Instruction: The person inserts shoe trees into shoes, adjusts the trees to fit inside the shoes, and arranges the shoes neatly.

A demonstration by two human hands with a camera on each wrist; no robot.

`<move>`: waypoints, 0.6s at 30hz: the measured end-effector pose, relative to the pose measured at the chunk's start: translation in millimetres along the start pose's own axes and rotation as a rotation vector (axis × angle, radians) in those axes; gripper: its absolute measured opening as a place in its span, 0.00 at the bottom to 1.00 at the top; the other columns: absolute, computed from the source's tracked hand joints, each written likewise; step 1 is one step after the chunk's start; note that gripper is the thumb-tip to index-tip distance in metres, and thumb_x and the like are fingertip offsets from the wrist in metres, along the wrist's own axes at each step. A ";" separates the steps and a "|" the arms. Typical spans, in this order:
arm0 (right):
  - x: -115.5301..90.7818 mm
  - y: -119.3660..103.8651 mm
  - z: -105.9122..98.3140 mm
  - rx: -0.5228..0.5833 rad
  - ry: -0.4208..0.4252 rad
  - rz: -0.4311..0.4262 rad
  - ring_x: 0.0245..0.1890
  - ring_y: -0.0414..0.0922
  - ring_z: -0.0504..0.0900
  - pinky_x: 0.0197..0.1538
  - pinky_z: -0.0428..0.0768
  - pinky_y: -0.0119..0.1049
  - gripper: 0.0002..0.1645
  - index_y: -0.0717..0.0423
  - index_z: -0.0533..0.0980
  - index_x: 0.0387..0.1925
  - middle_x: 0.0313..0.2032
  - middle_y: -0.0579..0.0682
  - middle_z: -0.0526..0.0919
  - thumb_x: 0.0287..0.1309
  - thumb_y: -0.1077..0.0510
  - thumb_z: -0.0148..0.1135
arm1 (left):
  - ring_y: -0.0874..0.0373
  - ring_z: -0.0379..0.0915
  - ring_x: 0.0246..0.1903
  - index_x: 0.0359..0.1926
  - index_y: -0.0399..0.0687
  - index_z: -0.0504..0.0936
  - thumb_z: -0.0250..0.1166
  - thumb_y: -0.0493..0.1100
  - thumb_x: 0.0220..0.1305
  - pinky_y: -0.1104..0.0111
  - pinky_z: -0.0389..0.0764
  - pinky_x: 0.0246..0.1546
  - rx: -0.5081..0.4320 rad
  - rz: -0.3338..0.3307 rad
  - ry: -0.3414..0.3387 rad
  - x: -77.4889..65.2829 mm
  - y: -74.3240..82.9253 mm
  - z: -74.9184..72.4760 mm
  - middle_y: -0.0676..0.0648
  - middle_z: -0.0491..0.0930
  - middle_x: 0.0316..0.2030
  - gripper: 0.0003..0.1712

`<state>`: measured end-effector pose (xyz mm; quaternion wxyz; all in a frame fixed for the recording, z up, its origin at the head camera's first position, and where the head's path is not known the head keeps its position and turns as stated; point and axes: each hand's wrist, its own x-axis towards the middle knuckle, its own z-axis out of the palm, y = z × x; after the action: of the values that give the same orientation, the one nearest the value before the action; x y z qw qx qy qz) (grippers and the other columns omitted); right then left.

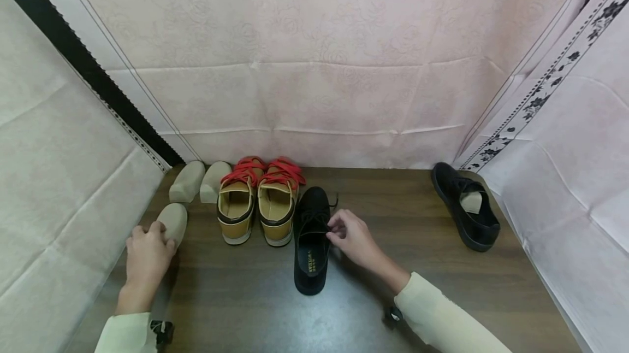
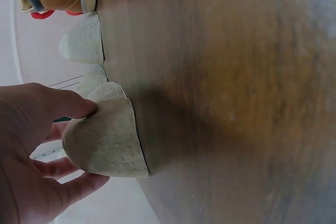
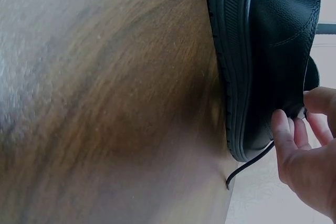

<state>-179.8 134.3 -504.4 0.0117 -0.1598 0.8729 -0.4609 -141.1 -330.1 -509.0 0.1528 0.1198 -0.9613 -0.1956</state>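
Observation:
At the far left, my left hand (image 1: 147, 252) grips a pale beige, molded shoe insert (image 1: 173, 223). The left wrist view shows the thumb on one side of this insert (image 2: 107, 135) and fingers around the other, its flat edge at the floor. My right hand (image 1: 355, 237) pinches at the laced side of a black lace-up shoe (image 1: 311, 274), which stands upright with its toe toward the back wall. A loose black shoelace (image 3: 251, 164) trails past the fingers toward the floor. Whether the fingertips also hold the lace is hidden.
Two more beige inserts (image 1: 188, 182) stand by the back left corner. Beside them is a pair of tan shoes (image 1: 236, 227) with red laces. Another black shoe (image 1: 474, 233), with a pale insert inside, stands at the right wall. Cloth-like sheets (image 1: 314, 96) border the wooden floor (image 1: 236, 298).

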 end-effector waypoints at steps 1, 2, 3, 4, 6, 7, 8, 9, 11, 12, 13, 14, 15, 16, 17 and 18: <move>-0.1 0.1 0.0 -0.001 0.000 -0.002 0.43 0.39 0.84 0.47 0.84 0.29 0.14 0.48 0.77 0.43 0.43 0.45 0.80 0.61 0.64 0.72 | 0.16 0.65 0.44 0.51 0.30 0.75 0.68 0.35 0.59 0.32 0.70 0.39 0.000 -0.009 -0.009 -0.4 0.2 -0.6 0.19 0.68 0.48 0.20; -0.2 0.2 0.0 -0.002 0.000 -0.005 0.43 0.39 0.84 0.47 0.84 0.29 0.14 0.48 0.77 0.43 0.43 0.45 0.80 0.61 0.65 0.72 | 0.16 0.65 0.44 0.52 0.30 0.75 0.67 0.36 0.60 0.32 0.70 0.39 0.001 -0.022 -0.020 -0.8 0.3 -1.2 0.20 0.68 0.49 0.21; -0.3 0.4 -0.1 -0.003 -0.001 -0.008 0.43 0.39 0.84 0.46 0.84 0.29 0.14 0.48 0.77 0.43 0.43 0.45 0.80 0.61 0.65 0.72 | 0.16 0.65 0.45 0.53 0.31 0.76 0.66 0.36 0.61 0.32 0.70 0.38 0.004 -0.035 -0.030 -1.3 0.4 -1.9 0.20 0.68 0.49 0.21; -0.4 0.5 -0.1 -0.001 -0.002 -0.009 0.43 0.39 0.84 0.46 0.84 0.29 0.14 0.49 0.77 0.43 0.43 0.45 0.80 0.61 0.64 0.72 | 0.16 0.65 0.45 0.54 0.32 0.76 0.65 0.37 0.61 0.32 0.70 0.38 0.008 -0.049 -0.041 -1.6 0.4 -2.7 0.20 0.67 0.50 0.21; -0.5 0.4 0.0 -0.002 -0.002 -0.011 0.43 0.39 0.84 0.46 0.84 0.29 0.14 0.49 0.77 0.43 0.43 0.45 0.80 0.61 0.65 0.72 | 0.16 0.65 0.45 0.56 0.34 0.76 0.64 0.38 0.62 0.31 0.70 0.37 0.012 -0.073 -0.061 -2.3 0.0 -3.8 0.19 0.67 0.51 0.22; -0.5 0.4 -0.1 -0.002 -0.002 -0.011 0.42 0.39 0.84 0.46 0.84 0.28 0.14 0.49 0.77 0.43 0.43 0.45 0.80 0.61 0.65 0.72 | 0.16 0.65 0.46 0.57 0.35 0.76 0.63 0.38 0.63 0.31 0.70 0.37 0.011 -0.084 -0.071 -2.5 -0.2 -4.3 0.19 0.66 0.51 0.22; -0.6 0.2 -0.2 0.000 -0.002 -0.011 0.42 0.39 0.83 0.46 0.84 0.28 0.14 0.49 0.77 0.43 0.43 0.45 0.80 0.60 0.65 0.72 | 0.16 0.65 0.46 0.57 0.35 0.76 0.63 0.38 0.63 0.31 0.70 0.37 0.011 -0.092 -0.077 -2.5 -0.6 -4.6 0.19 0.66 0.51 0.22; -0.5 0.0 -0.3 0.001 -0.001 -0.011 0.42 0.39 0.83 0.46 0.84 0.28 0.14 0.49 0.77 0.43 0.43 0.45 0.80 0.60 0.65 0.72 | 0.16 0.65 0.46 0.57 0.36 0.76 0.63 0.38 0.62 0.31 0.70 0.37 0.008 -0.098 -0.079 -2.5 -1.0 -4.7 0.18 0.66 0.52 0.22; -0.4 -0.6 -0.5 0.002 0.000 -0.010 0.42 0.39 0.83 0.46 0.84 0.28 0.14 0.49 0.77 0.43 0.43 0.45 0.80 0.60 0.65 0.73 | 0.16 0.64 0.47 0.58 0.36 0.76 0.63 0.38 0.62 0.30 0.69 0.39 -0.003 -0.108 -0.081 -2.7 -1.7 -4.9 0.18 0.66 0.53 0.23; -0.4 -0.8 -0.6 0.002 -0.001 -0.009 0.42 0.39 0.83 0.45 0.84 0.28 0.14 0.49 0.77 0.43 0.43 0.45 0.80 0.60 0.65 0.73 | 0.16 0.64 0.48 0.57 0.36 0.76 0.63 0.38 0.62 0.30 0.69 0.39 -0.009 -0.113 -0.079 -2.8 -2.1 -4.8 0.17 0.65 0.53 0.23; -0.4 -1.1 -0.7 0.005 -0.002 -0.009 0.42 0.39 0.83 0.46 0.84 0.28 0.14 0.49 0.77 0.43 0.43 0.45 0.80 0.60 0.65 0.72 | 0.16 0.64 0.48 0.57 0.36 0.76 0.63 0.38 0.62 0.30 0.69 0.40 -0.014 -0.117 -0.076 -2.9 -2.6 -4.5 0.17 0.66 0.53 0.23; -0.4 -1.2 -0.6 0.005 -0.002 -0.007 0.42 0.39 0.83 0.46 0.84 0.28 0.14 0.49 0.77 0.43 0.43 0.45 0.80 0.61 0.65 0.72 | 0.16 0.63 0.49 0.57 0.36 0.76 0.63 0.38 0.61 0.30 0.69 0.41 -0.021 -0.122 -0.074 -2.9 -3.0 -4.3 0.17 0.65 0.53 0.23; -0.6 -1.3 -0.6 0.005 -0.002 -0.004 0.43 0.39 0.83 0.46 0.84 0.29 0.14 0.48 0.77 0.43 0.43 0.45 0.80 0.61 0.64 0.72 | 0.17 0.63 0.49 0.57 0.35 0.76 0.63 0.38 0.61 0.31 0.69 0.41 -0.027 -0.128 -0.073 -3.0 -3.3 -4.1 0.17 0.65 0.53 0.23; -0.8 -1.4 -0.6 0.004 -0.003 -0.002 0.43 0.39 0.83 0.46 0.84 0.29 0.13 0.48 0.77 0.43 0.43 0.45 0.80 0.61 0.64 0.72 | 0.17 0.63 0.50 0.57 0.35 0.76 0.64 0.38 0.61 0.31 0.69 0.42 -0.032 -0.134 -0.070 -3.2 -3.4 -4.0 0.17 0.65 0.53 0.23; -1.0 -1.5 -0.8 0.005 -0.002 -0.001 0.43 0.39 0.83 0.47 0.84 0.29 0.13 0.48 0.77 0.43 0.43 0.45 0.80 0.61 0.64 0.72 | 0.17 0.63 0.50 0.57 0.34 0.75 0.64 0.38 0.61 0.31 0.69 0.42 -0.035 -0.139 -0.068 -3.4 -3.5 -4.0 0.17 0.65 0.53 0.23; -1.1 -1.5 -0.8 0.004 -0.002 -0.001 0.43 0.39 0.83 0.47 0.84 0.29 0.13 0.48 0.77 0.42 0.43 0.45 0.80 0.61 0.64 0.72 | 0.17 0.63 0.50 0.57 0.33 0.75 0.64 0.38 0.61 0.31 0.69 0.42 -0.038 -0.141 -0.065 -3.6 -3.4 -3.9 0.17 0.65 0.53 0.23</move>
<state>-178.4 134.5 -502.8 0.0129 -0.1606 0.8718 -0.4627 -135.8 -333.5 -507.9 0.1095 0.1780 -0.9510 -0.2281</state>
